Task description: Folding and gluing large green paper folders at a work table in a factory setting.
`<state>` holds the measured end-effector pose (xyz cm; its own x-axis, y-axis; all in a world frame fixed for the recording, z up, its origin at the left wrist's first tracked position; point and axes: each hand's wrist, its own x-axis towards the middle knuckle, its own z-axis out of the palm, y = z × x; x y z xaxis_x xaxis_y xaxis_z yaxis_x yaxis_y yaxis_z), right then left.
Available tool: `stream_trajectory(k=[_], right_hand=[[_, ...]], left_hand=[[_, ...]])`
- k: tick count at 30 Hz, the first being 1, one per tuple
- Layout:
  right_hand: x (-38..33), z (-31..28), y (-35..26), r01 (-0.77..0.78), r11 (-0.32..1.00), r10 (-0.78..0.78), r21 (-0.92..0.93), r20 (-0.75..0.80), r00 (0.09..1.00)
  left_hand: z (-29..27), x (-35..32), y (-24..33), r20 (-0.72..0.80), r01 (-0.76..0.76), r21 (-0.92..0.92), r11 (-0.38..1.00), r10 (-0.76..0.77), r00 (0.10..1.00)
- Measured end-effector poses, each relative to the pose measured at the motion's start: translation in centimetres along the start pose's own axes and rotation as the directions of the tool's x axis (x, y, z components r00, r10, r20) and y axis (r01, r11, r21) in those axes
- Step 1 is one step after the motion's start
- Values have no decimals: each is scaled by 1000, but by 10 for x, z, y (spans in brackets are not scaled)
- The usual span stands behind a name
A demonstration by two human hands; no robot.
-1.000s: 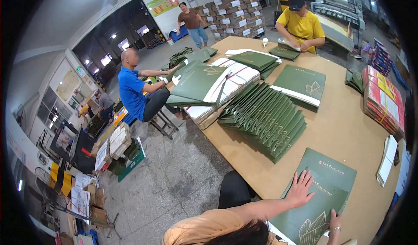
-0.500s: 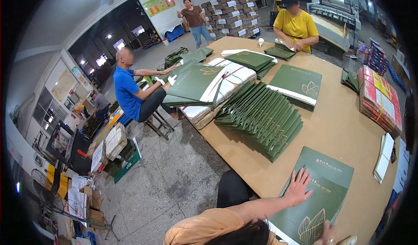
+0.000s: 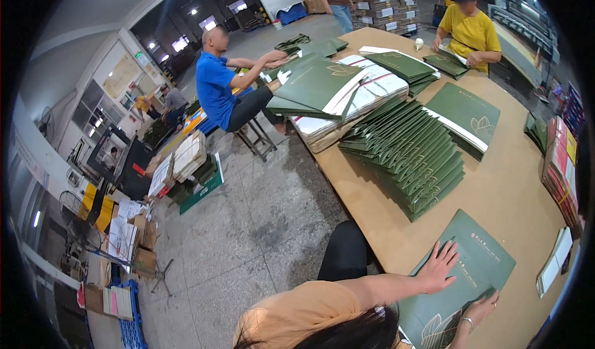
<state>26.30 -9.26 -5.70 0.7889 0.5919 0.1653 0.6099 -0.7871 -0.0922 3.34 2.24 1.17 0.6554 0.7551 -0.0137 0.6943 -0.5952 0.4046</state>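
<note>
A flat green paper bag with a gold leaf outline lies at the near right of the table. My left hand rests flat on its face, fingers spread. At the bag's right edge, my right hand has its fingers bent round the edge, where the paper bends up a little; a bracelet circles that wrist. Beyond my hands stands a fanned row of folded green bags. Another green bag with a white strip lies farther off on the table.
Bundled white sheets carry more green bags at the table's left edge. A red-wrapped stack and white strips lie on the right. A co-worker in blue sits at left; another in yellow works at the far end.
The view has shifted, so the scene sits farther right and higher. My right hand has moved up along the bag's right edge, bending it. My left hand stays flat on the bag.
</note>
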Motion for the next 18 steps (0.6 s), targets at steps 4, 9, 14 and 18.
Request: stream_trajectory(k=[4,9,14,18], right_hand=[[3,27,8,62,991,-64,-116,-13,998],[25,63,20,183,904,-405,-386,-638,655],[6,-14,-37,24,911,77,-411,227,971],[5,-3,-24,12,926,71,-378,204,976]], left_hand=[[4,3,3,-5,19,-36,999,-19,1000],[13,10,7,-4,-31,-18,999,31,1000],[10,9,-1,-15,-2,23,1000,2,1000],[0,19,9,148,-26,121,992,8,989]])
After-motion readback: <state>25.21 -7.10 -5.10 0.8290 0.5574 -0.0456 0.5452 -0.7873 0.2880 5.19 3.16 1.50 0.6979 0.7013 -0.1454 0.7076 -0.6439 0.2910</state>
